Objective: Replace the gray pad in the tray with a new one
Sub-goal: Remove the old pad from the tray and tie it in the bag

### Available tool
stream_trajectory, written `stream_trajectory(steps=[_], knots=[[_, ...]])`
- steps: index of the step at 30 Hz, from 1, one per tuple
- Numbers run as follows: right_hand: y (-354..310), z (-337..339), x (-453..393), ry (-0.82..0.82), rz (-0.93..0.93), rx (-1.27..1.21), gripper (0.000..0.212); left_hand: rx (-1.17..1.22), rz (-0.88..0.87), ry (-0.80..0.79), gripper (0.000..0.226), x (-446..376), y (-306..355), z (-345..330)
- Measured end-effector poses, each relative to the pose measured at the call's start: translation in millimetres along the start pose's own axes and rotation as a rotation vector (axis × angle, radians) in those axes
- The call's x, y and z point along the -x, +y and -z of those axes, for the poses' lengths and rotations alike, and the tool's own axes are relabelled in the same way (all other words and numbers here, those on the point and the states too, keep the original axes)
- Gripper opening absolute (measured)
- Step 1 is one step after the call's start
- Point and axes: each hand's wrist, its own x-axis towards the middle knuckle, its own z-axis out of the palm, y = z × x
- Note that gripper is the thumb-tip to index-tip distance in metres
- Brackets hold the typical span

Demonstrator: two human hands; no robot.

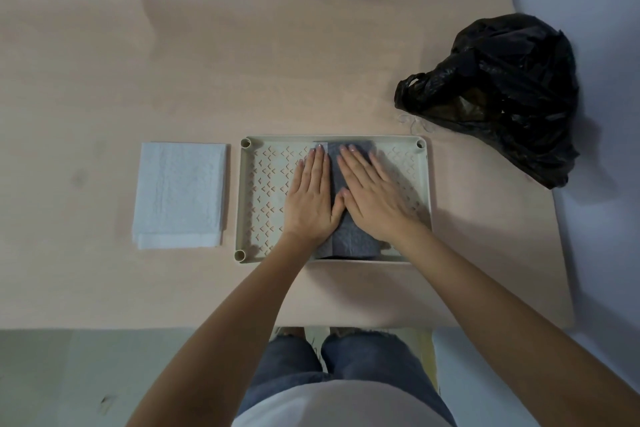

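— Pressing flat, are we?
— Yes: our left hand (310, 196) and right hand (372, 196) lie with fingers straight on the folded gray pad (353, 239), mid-tray (249, 191).
— The new pad (180, 194)?
— Left, beside the tray.

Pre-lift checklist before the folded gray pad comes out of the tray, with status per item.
1. Gray pad folded into a strip in the tray: ok.
2. Left hand flat on the pad's left edge, fingers straight: ok.
3. Right hand flat on the pad: ok.
4. Either hand actually gripping the pad for a lift: not ok, both only press.
5. New white pad ready on the table left of the tray: ok.
6. Black bag open to take the old pad: cannot tell.
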Motion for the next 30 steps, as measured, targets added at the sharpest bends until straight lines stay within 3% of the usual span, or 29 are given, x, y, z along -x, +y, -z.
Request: stream_trajectory(steps=[4,10,18,21,24,28,30], knots=[[-9,0,-10,-0.023,0.073,-0.003,0.057,-0.012,0.019,0.019,0.068,6,-5,1],[-11,-9,-12,-0.011,0.033,0.025,0.061,-0.003,0.029,0.003,0.068,6,-7,0],[-10,-21,-6,0.026,-0.195,-0.031,0.059,-0.004,0.012,0.01,0.067,6,-9,1],[-7,-21,-3,0.03,-0.309,-0.133,0.067,-0.015,-0.01,-0.001,0.062,4,-13,1],[-2,-21,-2,0.012,-0.299,-0.121,0.072,-0.056,-0.101,0.003,0.063,2,-18,5],[-7,-20,-1,0.026,-0.311,-0.062,0.072,-0.1,-0.355,-0.027,0.06,-10,-20,12],[-8,-21,-1,0.026,-0.32,-0.066,0.072,-0.073,-0.354,-0.074,0.06,-14,-20,12]])
